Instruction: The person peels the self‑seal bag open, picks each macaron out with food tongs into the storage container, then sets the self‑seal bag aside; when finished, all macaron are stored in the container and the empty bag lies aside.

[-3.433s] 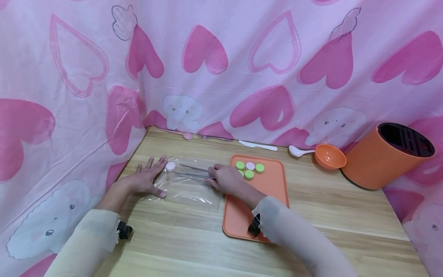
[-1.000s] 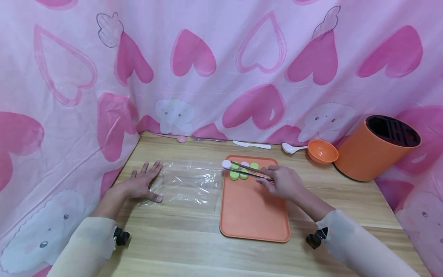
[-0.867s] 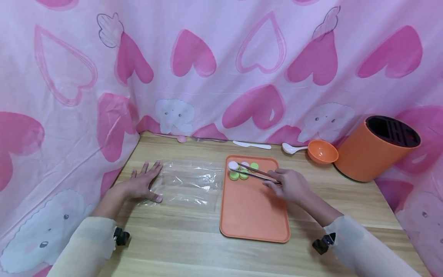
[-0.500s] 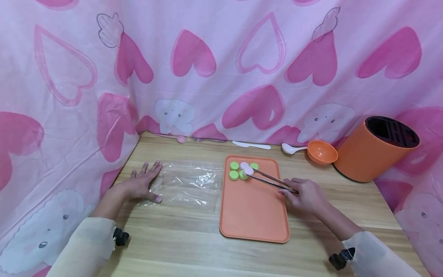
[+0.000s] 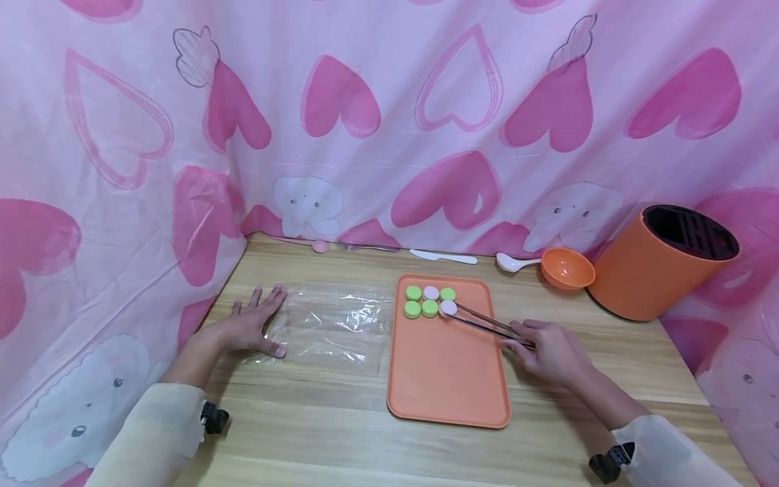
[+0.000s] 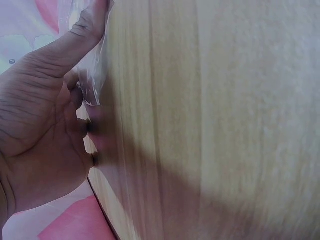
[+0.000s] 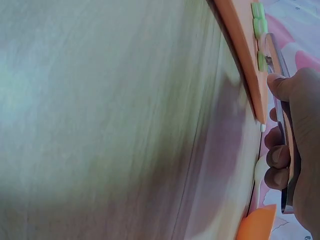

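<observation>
Here, tongs set a pink cap on the tray.
From the head view, the right hand grips tongs whose tips pinch a pink cap on the orange tray, beside the green caps; the left hand lies flat, fingers spread, on a clear bag on the worktop. The left wrist view shows its thumb straight, grip released. The right wrist view shows fingers curled round the tongs.
</observation>
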Available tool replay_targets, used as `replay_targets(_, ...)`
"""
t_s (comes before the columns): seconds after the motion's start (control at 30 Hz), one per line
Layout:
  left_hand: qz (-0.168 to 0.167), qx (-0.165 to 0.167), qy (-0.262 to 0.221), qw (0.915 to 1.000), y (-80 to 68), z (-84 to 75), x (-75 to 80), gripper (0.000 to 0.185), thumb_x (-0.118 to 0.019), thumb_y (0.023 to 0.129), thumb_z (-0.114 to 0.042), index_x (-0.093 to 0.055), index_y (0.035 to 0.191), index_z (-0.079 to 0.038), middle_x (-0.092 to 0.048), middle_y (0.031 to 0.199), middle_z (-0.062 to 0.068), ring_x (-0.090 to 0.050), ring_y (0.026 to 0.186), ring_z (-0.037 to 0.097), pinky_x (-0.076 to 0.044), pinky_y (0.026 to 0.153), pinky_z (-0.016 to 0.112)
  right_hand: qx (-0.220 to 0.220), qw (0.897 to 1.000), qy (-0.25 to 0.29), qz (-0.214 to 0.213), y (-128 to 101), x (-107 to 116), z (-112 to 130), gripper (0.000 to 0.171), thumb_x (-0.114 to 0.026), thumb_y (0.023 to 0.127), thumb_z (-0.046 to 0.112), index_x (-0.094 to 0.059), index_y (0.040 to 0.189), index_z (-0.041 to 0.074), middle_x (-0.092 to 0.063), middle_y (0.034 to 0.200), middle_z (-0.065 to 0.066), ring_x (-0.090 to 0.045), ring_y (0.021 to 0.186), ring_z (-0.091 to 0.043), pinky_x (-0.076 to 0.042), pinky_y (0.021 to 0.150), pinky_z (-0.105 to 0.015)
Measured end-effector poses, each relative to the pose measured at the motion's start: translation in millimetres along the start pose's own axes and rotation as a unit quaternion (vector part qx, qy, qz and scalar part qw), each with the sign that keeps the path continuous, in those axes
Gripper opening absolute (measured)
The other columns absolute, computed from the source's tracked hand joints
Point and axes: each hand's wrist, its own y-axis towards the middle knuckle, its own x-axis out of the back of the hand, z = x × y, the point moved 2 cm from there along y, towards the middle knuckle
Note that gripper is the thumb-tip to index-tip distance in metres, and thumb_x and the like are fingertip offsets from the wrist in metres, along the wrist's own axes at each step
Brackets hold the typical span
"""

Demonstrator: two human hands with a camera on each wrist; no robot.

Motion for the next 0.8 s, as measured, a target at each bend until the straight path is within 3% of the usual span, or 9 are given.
replay_targets(0.37,0.005,0.005,0.003,1.0000,3.8,-0.3,1.7,0.142,-0.095,0.080,-0.054,-0.004,0.178,-0.005,0.009,0.186,0.021,0.021,0.165,0.061,0.018,0.123,0.088,-0.010,0.999,-0.035,0.036,1.5,0.5,0.1,0.045,-0.087,0.095,0.042,-0.084,0.129,0.012,-0.070,0.081,0.005,-0.046,0.060,-0.003,-0.037,0.053,-0.021)
replay_targets(0.5,0.006,0.010,0.003,0.9999,4.2,0.3,0.8,0.142,-0.096,0.080,-0.054,-0.004,0.178,-0.006,0.009,0.186,0.021,0.021,0.166,0.060,0.018,0.123,0.087,-0.019,0.999,-0.029,0.037,-1.6,3.7,-0.2,0.047,-0.088,0.095,0.041,-0.083,0.130,0.011,-0.070,0.083,0.004,-0.051,0.064,-0.005,-0.044,0.055,-0.023)
replay_targets(0.7,0.005,0.005,-0.001,1.0000,1.9,0.0,-1.8,0.142,-0.096,0.080,-0.053,-0.004,0.177,-0.005,0.010,0.186,0.021,0.022,0.166,0.059,0.018,0.124,0.087,-0.042,0.999,-0.017,-0.008,-19.6,14.0,-4.7,0.044,-0.090,0.092,0.035,-0.083,0.125,0.006,-0.078,0.095,-0.006,-0.073,0.076,-0.022,-0.064,0.062,-0.044)
replay_targets(0.8,0.002,0.005,0.001,1.0000,-0.7,0.7,-0.7,0.142,-0.096,0.080,-0.052,-0.004,0.177,-0.004,0.009,0.186,0.022,0.021,0.165,0.060,0.018,0.123,0.087,-0.076,0.996,-0.022,-0.033,-32.1,17.6,-9.6,0.040,-0.088,0.094,0.032,-0.083,0.120,0.003,-0.079,0.097,-0.012,-0.076,0.079,-0.032,-0.064,0.064,-0.055)
